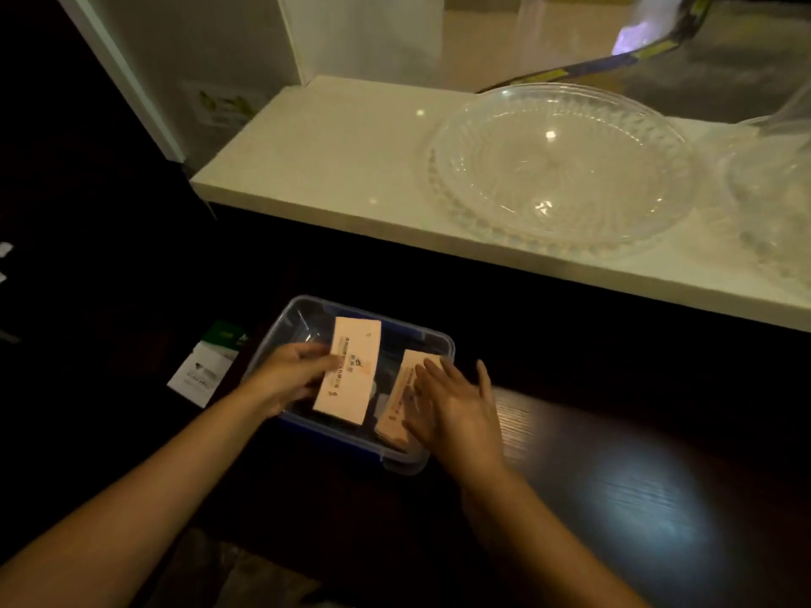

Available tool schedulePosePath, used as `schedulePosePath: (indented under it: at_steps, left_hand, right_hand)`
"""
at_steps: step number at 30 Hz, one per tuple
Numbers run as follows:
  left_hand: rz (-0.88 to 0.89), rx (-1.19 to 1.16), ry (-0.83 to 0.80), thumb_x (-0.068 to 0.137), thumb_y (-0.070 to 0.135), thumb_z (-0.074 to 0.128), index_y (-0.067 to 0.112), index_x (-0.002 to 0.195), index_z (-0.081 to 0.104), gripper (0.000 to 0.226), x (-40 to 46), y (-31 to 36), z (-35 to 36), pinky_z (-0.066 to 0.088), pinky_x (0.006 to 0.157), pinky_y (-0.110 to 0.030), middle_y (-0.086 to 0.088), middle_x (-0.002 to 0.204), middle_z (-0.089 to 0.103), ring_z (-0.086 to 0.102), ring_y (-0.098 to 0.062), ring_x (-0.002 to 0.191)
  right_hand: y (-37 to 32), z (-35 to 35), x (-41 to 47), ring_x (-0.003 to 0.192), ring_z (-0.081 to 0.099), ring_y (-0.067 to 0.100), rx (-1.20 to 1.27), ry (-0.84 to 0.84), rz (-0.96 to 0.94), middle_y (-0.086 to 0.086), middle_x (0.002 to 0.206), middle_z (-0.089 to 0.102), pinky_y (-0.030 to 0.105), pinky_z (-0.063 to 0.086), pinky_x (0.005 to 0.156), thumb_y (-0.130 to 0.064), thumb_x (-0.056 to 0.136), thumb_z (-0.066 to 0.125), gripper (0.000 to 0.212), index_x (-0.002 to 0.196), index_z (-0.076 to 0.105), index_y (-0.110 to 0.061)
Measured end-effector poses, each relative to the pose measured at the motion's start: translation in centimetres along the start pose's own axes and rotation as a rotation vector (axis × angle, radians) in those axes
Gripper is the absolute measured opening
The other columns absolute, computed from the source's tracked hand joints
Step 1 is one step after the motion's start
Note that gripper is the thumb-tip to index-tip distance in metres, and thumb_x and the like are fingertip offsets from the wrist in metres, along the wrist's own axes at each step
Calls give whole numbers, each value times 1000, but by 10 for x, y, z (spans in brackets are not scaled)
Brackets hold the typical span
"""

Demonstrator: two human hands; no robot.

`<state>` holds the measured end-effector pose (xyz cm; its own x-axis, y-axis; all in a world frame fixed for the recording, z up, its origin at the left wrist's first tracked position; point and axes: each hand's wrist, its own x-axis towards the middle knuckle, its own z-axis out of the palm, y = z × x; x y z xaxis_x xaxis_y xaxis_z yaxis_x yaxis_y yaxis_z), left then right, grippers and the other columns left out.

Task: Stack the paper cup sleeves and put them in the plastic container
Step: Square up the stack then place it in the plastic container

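A clear plastic container (303,309) with a blue rim sits on the dark table in front of me. My left hand (289,373) grips a flat pale paper cup sleeve (351,370) by its left edge, holding it tilted over the container's middle. A stack of several flattened sleeves (401,399) lies along the container's right side. My right hand (456,403) rests flat on that stack with its fingers spread, covering its right half.
A white and green card (206,366) lies left of the container. Behind, a raised white counter (329,155) carries a large clear glass dish (557,164) and more glassware (772,186) at the right edge. Dark wooden tabletop (636,467) extends to the right.
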<state>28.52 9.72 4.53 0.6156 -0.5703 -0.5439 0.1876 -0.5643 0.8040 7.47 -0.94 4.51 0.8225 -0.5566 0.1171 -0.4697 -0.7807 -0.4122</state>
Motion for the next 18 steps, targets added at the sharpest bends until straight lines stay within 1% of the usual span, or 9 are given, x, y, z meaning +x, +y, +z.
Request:
schedulePosePath:
  at_steps: [2,3,5,8,11,13,14,16,18]
  left_hand:
    - [-15,61,-65,79,16,65,25,96,60,20,18,-2,0,50,86,-43,-1,96,68,63,-21,96]
    - [-20,84,-91,79,17,66,27,94,60,19,25,-2,0,46,86,-41,2,94,67,62,-18,94]
    - [-38,123,-143,79,19,67,30,91,60,18,35,-2,3,41,80,-36,9,89,65,57,-10,86]
    - [-61,142,-223,79,18,66,30,89,59,16,41,-4,7,37,62,-27,11,86,64,54,-3,80]
    - [-80,160,-281,81,17,63,31,87,57,17,42,-8,11,38,57,-23,11,84,63,56,-2,77]
    - [-103,138,-297,82,16,62,26,94,58,17,42,-10,14,41,54,-20,10,84,63,58,-1,74]
    - [-112,121,-301,82,15,62,23,97,58,17,42,-10,16,43,54,-20,9,84,64,59,-2,74]
    - [-120,105,-303,83,14,60,22,94,59,13,42,-10,20,44,55,-21,6,86,65,60,-4,75]
    - [-117,120,-297,85,13,57,19,96,60,13,42,-10,23,44,56,-22,0,92,66,60,-6,76]
  right_hand:
    - [-12,14,5,138,26,22,-112,-77,21,9,147,37,46,-13,110,-39,83,58,67,139,32,-14]
    - [-17,21,8,139,23,24,-160,-101,29,10,149,33,46,-16,108,-39,84,57,70,141,27,-13]
    - [-23,30,13,139,22,26,-235,-112,57,12,150,31,48,-16,107,-39,84,55,71,142,24,-11]
    - [-27,36,17,136,30,27,-286,-139,136,13,145,40,52,-5,109,-38,83,58,66,138,33,-11]
    - [-30,40,18,129,42,29,-335,-175,181,12,135,51,59,4,105,-38,73,69,64,127,48,-12]
    - [-31,41,19,123,49,28,-358,-165,197,12,130,57,60,10,103,-38,67,75,65,122,53,-12]
    - [-31,41,20,124,48,28,-356,-163,199,12,131,56,60,10,103,-39,67,75,65,123,53,-12]
    - [-29,43,19,127,44,28,-351,-172,190,12,136,52,60,6,104,-39,71,71,66,127,48,-13]
    - [-27,43,19,129,42,28,-355,-185,188,12,138,49,59,4,104,-39,73,69,66,129,46,-12]
